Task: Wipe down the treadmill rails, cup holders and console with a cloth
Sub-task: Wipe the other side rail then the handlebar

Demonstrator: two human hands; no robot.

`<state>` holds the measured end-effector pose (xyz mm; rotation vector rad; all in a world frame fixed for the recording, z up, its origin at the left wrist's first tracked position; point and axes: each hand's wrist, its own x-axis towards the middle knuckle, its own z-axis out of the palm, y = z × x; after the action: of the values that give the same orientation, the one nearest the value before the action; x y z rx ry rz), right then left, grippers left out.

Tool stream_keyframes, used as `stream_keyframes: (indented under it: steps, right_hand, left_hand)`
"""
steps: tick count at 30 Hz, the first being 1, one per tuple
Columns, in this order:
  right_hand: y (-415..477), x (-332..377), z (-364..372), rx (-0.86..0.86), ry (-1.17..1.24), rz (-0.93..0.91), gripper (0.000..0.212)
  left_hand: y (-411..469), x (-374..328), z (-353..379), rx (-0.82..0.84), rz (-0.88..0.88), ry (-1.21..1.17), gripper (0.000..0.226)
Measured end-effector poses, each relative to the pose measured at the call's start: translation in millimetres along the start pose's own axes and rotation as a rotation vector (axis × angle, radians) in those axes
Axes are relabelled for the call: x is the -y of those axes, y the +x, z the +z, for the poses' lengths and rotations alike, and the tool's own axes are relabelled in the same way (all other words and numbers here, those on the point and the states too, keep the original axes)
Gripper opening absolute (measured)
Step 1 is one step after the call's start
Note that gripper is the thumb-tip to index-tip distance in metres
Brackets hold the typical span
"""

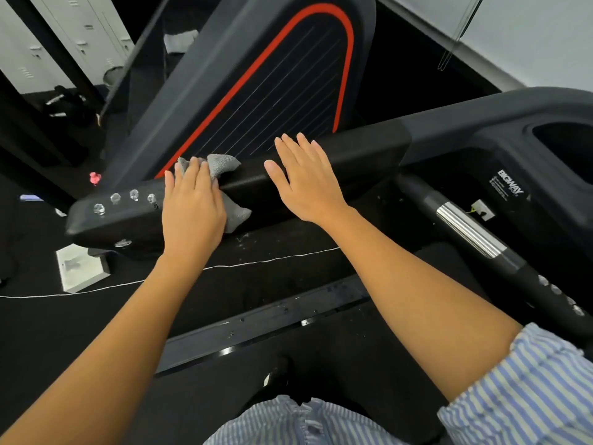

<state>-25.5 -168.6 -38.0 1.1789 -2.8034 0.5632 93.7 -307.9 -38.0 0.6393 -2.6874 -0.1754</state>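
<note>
I have the left hand (192, 207) laid flat on the grey cloth (224, 163), fingers straight and close together, pressing it onto the padded handrail (362, 155) that crosses the middle of the frame. The cloth is draped over the rail's top. One fold sticks out above my fingertips and another hangs below my palm, so the rail's top and near face are both covered in one pass. I use a flat palm rather than a pinch because it spreads pressure across more of the fabric.

The right hand (305, 181) sits just beside it toward frame right, fingers spread and straight, holding nothing. I can't tell whether it rests on the rail or hovers just above it. My guess is it is there to steady me.

The cloth lies close to the row of rail buttons (115, 198) at centre left, so I judge that end of the rail is the stretch being wiped. The cup holder (564, 139) at the right edge and the chrome pulse grip (468, 232) below it are well apart from the cloth. I would go lightly over the buttons, since a firm wipe could press one.
</note>
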Motion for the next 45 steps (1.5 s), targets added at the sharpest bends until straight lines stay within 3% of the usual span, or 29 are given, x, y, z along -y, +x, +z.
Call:
stream_keyframes:
  steps: [10, 15, 20, 25, 34, 41, 45]
  right_hand:
    - [-1, 1, 1, -0.006, -0.007, -0.006, 0.058]
    - [-1, 0, 1, 0.002, -0.02, -0.004, 0.058]
    - [0, 2, 0, 0.013, -0.023, 0.003, 0.058]
    - [3, 13, -2, 0.029, 0.013, 0.063, 0.061]
    - [-2, 68, 15, 0.011, -0.016, -0.29, 0.05]
    - [0, 70, 27, 0.008, 0.002, -0.256, 0.048]
    - [-1, 67, 26, 0.009, 0.007, -0.252, 0.048]
  left_hand:
    - [-2, -9, 6, -0.011, 0.113, -0.01, 0.04]
    - [-12, 12, 2, -0.063, 0.04, 0.006, 0.038]
    - [-12, 16, -3, -0.152, -0.088, -0.227, 0.038]
    - [-18, 38, -11, -0.245, -0.212, -0.274, 0.039]
    - [-26, 64, -4, -0.263, -0.24, -0.113, 0.037]
    - [-34, 62, -3, -0.218, -0.077, -0.047, 0.037]
    - [-39, 90, -13, -0.19, -0.138, 0.06, 0.041]
